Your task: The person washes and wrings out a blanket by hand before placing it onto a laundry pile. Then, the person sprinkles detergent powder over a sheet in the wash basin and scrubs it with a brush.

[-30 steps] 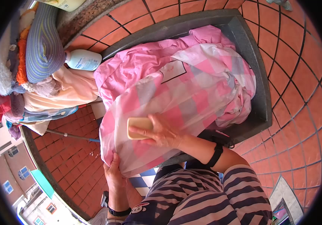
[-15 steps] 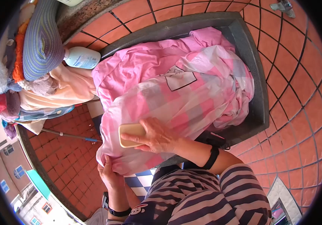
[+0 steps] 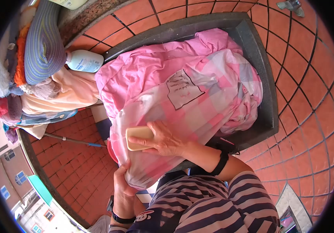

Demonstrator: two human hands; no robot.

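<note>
A large pink-and-white checked sheet [image 3: 209, 103], wet and crumpled, fills a dark stone sink [image 3: 269, 97] and drapes over its near side. A white patch with black writing [image 3: 183, 89] shows on it. My right hand [image 3: 165, 141] holds a pale yellow bar of soap [image 3: 139, 134] down against the sheet, fingers lying over the bar. My left hand [image 3: 123, 182] grips the sheet's near lower-left edge, thumb on the outside and fingers partly hidden behind the cloth.
A pale blue bottle [image 3: 85, 61] lies by the sink's left end. Beside it are piled clothes and a grey striped cloth [image 3: 44, 50]. A tap [image 3: 291, 6] sticks out at the upper right. A pole [image 3: 73, 139] crosses the red-tiled floor at left.
My left hand has shifted right and slightly down, bunching the sheet's edge. The soap has slid slightly right. The written patch has opened out, and a red rim shows beside the sheet.
</note>
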